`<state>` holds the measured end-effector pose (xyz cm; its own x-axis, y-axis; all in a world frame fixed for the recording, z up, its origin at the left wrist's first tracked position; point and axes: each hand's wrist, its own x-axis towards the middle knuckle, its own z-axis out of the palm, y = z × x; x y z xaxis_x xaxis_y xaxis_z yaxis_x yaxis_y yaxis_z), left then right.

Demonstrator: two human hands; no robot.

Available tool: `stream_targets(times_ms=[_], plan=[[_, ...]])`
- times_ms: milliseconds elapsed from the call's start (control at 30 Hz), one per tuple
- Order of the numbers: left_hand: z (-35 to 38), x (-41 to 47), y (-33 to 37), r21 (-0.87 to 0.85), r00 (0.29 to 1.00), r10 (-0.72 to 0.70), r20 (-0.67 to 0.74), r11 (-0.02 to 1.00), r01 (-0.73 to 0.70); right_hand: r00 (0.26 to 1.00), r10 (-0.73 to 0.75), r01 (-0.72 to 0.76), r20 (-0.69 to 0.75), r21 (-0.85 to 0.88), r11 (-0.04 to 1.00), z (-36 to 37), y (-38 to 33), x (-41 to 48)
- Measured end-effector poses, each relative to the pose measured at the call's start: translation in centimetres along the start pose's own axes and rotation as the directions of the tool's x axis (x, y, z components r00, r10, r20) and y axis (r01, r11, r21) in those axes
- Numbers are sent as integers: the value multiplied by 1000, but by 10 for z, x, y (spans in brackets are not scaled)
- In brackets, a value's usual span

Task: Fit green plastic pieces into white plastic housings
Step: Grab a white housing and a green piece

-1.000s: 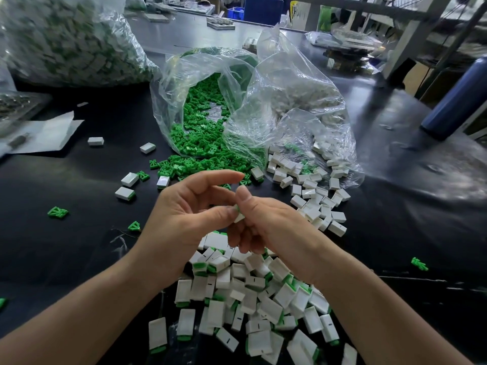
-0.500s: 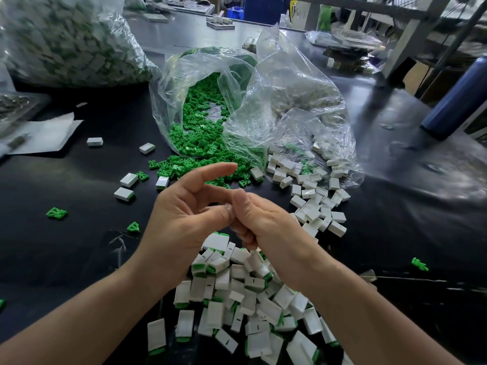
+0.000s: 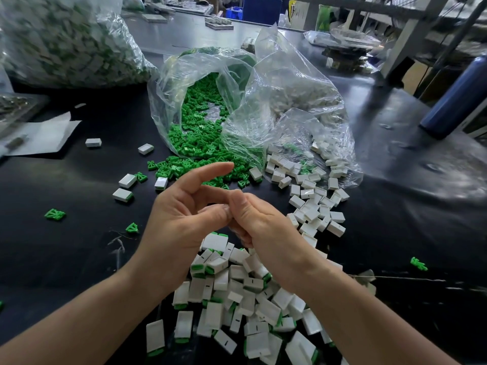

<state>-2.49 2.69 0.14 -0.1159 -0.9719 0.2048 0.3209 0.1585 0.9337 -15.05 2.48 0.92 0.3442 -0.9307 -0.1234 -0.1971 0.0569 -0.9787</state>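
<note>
Hands touching at fingertips | left hand (image 3: 184, 219) index raised | right hand (image 3: 261, 225) fingers curled | grasp hidden, cannot tell

A glossy black desk (image 3: 66, 259) stretches back, pale glare on its far end; grey metal framing (image 3: 405, 40) rises at right; a blue crate (image 3: 259, 7) stands behind.

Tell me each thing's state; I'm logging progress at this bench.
green pieces bag, open, on its side, spilling.
white housings bag, open, spilling.
near pile, housings fitted with green.
left hand, index straight, thumb pinching; piece hidden.
right hand, fingers curled, meeting left thumb.
</note>
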Motion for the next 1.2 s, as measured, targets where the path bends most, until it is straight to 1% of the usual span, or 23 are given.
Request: stream_targets(times_ms=[300,700,1200], plan=[[0,0,0,-17,1000,1,11,1000,0,1000,-12,12,0,6,1000,0,2,1],[1,-1,0,-29,1000,-13,1,1000,13,1000,-27,27,-13,-36,999,1,1,1],[1,-2,0,-28,1000,-11,13,1000,12,999,-37,38,18,-59,998,0,-1,1]])
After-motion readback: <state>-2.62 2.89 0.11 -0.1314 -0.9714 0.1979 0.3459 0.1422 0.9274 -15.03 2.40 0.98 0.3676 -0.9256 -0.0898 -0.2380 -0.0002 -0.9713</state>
